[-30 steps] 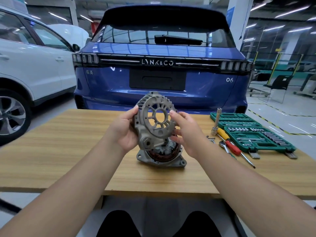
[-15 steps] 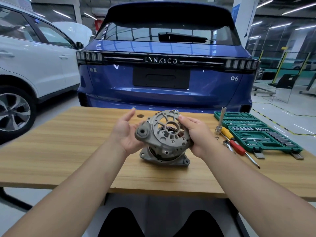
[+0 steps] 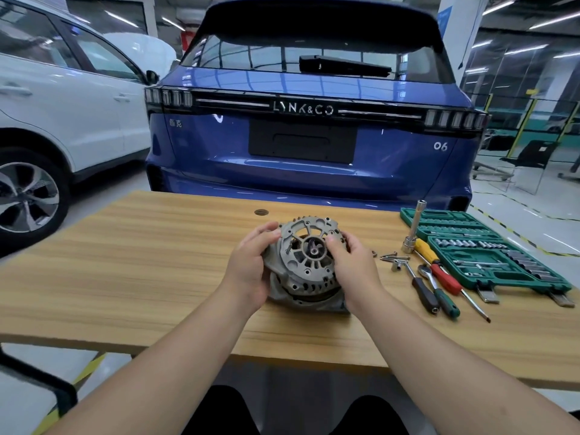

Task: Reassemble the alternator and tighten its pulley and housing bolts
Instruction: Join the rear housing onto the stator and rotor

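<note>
From the head camera, the alternator sits near the middle of the wooden table. A moment ago its front cover was held up in the air and tipped toward the person; now it lies down flat on top of the bottom half, with the shaft poking up through the middle hole. The left hand grips the cover's left side with curled fingers, and the right hand grips the right side, its fingers bent over the top. So the two halves are together, but I think they still need a wiggle to line up the bolt holes. The loose bolts wait just to the right, near the ratchet, the screwdriver and the green socket set, so nothing is tightened yet
</note>
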A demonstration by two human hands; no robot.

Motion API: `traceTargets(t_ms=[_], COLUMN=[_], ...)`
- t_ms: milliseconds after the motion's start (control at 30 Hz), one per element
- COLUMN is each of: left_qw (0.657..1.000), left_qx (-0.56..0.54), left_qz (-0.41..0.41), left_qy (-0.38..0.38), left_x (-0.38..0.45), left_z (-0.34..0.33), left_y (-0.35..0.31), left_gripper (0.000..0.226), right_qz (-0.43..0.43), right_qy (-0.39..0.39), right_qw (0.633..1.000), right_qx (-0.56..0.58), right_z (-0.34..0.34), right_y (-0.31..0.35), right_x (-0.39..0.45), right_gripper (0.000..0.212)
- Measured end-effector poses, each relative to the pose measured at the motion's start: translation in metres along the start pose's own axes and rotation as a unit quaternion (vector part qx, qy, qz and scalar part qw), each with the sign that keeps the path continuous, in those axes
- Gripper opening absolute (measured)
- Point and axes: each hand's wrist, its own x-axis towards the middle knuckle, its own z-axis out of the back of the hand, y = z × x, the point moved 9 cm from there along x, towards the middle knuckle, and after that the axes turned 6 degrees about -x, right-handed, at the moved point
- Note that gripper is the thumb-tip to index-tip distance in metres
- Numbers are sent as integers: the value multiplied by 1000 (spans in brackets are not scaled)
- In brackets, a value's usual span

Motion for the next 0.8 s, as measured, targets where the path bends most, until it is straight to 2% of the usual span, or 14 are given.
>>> traceTargets(t_ms=[100,333,433,600,800], left_qw=[999,997,997,995,995], left_qx=[-4,52,54,77,89], left_qz=[8,6,7,0,-1], left_qy=[-35,-48,-49,-59,-48], left_x=[5,9,14,18,17], left_z=[14,20,23,32,35], left_y=[8,20,23,22,26], left_gripper=[24,39,35,30,42], right_qz=[3,22,24,51,85], right_qy=[-13,-30,-40,-43,-18], right_qw=[1000,999,998,994,982], right_qx=[3,-17,-33,-84,-166], right_z=[2,6,7,4,0], right_y=[-5,-13,-16,-18,-20], right_x=[3,8,6,5,13], right_gripper=[52,48,48,49,60])
